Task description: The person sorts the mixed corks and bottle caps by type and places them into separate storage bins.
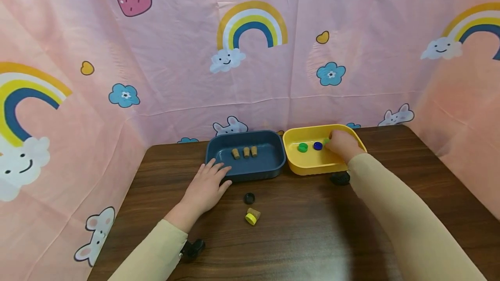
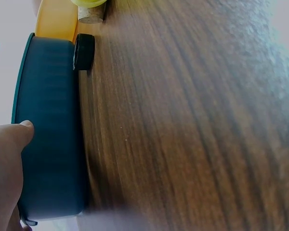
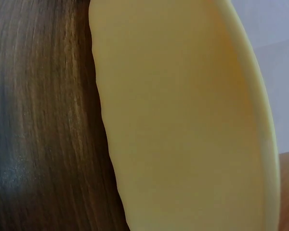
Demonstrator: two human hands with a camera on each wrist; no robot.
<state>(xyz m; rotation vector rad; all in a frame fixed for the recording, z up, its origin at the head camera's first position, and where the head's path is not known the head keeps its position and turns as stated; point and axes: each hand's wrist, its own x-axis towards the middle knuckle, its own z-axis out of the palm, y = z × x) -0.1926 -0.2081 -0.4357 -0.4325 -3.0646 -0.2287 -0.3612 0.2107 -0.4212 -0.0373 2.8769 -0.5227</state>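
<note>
My left hand (image 1: 205,188) lies with spread fingers over the near left corner of the dark blue tray (image 1: 250,176); in the left wrist view its thumb (image 2: 24,131) is against the tray's side. Three corks (image 1: 246,152) lie inside that tray. My right hand (image 1: 343,144) reaches down into the yellow tray (image 1: 312,170), fingers bent, pinching a light green cap (image 1: 327,141) that they partly hide. Left of it in this tray lie a blue cap (image 1: 318,146) and a green cap (image 1: 302,147). The right wrist view shows mostly the yellow tray's outer wall (image 3: 183,115).
On the brown wooden table (image 1: 297,229), in front of the blue tray, are a black cap (image 1: 249,198) and a cork (image 1: 254,212) with a yellow cap (image 1: 251,219) at its end. A pink patterned cloth (image 1: 258,86) hangs behind the trays and along both sides.
</note>
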